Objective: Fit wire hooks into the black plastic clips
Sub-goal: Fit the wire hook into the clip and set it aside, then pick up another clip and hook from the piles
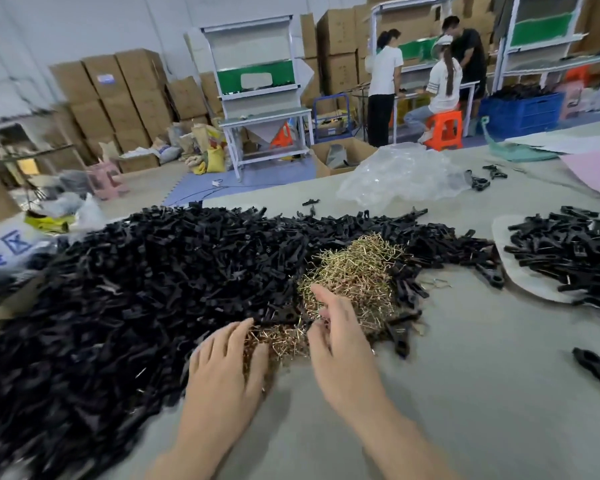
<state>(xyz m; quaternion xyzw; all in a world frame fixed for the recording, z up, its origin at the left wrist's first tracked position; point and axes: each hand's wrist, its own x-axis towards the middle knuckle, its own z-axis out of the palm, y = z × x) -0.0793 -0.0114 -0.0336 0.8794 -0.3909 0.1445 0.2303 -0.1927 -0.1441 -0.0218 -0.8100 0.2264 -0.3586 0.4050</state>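
Left hand (222,365) lies flat, fingers spread, on the near edge of the wire hooks (357,268), heaped against the black clips (136,289) on the table (482,393). Right hand (343,344) rests in the hooks beside it, fingers half bent; can't tell if it grips anything

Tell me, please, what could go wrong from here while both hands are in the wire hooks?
The left hand lies flat on the wire hooks, so wire ends might prick it. The hooks look tangled, so the right hand may lift a clump rather than one. The pile runs into the black clips, so loose hooks could slip under them.
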